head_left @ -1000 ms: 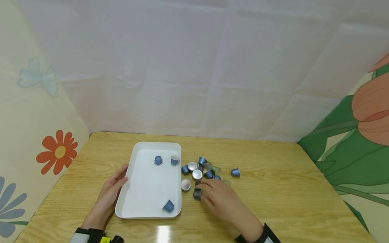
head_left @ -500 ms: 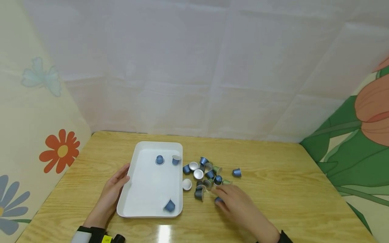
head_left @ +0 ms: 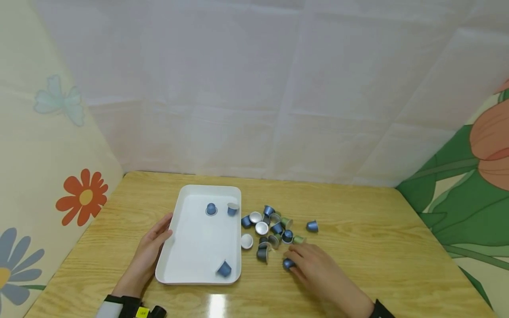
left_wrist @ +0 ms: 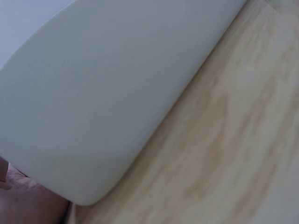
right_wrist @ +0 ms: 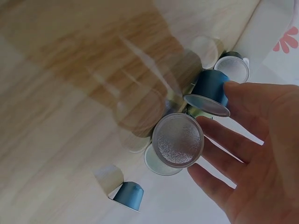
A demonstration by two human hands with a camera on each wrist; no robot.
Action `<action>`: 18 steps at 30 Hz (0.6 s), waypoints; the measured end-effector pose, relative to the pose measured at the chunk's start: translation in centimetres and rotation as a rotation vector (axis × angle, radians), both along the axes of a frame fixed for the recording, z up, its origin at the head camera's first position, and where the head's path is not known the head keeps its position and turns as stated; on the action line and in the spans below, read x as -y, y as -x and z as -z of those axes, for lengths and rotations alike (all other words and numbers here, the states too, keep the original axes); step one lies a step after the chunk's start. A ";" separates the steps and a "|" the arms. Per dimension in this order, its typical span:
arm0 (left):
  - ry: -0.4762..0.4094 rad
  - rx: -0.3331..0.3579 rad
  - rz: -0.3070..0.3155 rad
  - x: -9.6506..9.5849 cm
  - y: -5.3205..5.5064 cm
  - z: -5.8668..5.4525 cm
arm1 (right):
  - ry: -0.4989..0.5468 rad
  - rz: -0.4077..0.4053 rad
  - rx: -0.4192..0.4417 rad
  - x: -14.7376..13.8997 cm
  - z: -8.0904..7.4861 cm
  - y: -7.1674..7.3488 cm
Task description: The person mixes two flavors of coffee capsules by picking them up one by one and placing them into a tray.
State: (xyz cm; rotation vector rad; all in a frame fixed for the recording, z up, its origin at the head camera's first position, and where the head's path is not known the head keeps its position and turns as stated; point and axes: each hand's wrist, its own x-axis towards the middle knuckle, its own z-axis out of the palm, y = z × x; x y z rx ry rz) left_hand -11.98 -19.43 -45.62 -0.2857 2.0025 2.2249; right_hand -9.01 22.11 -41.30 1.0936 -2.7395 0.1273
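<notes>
My left hand (head_left: 151, 245) holds the white tray (head_left: 191, 247) at its left side, with the thumb at the rim and the fingers along the outer wall. The left wrist view shows mostly the tray's outer wall (left_wrist: 103, 93). Three blue coffee capsules lie in the tray, one of them a tilted capsule (head_left: 224, 268) near the front. My right hand (head_left: 318, 267) pinches a blue coffee capsule (right_wrist: 209, 88) between thumb and finger, low over the table. Close to its other fingers in the right wrist view is a foil-lidded capsule (right_wrist: 177, 140).
Right of the tray lies a loose pile of blue, green and dark capsules, including a dark capsule (head_left: 262, 254) and a green capsule (head_left: 286, 222). A single blue capsule (head_left: 312, 226) lies farther right. A white sheet (head_left: 258, 88) hangs behind the wooden table (head_left: 358, 229).
My right hand has moved right and toward the front edge, off the dark capsules, and now pinches a blue capsule. My left hand stays at the tray.
</notes>
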 end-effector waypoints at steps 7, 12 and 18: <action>0.002 -0.012 0.005 0.0 0.0 0.0 | -0.026 0.009 0.051 0.0 0.1 0.0; -0.004 -0.024 0.007 0.0 0.0 0.0 | -0.016 0.011 0.049 -0.2 0.2 0.0; 0.001 -0.028 0.006 -0.1 -0.1 0.0 | -0.014 -0.006 0.040 -0.2 0.5 0.0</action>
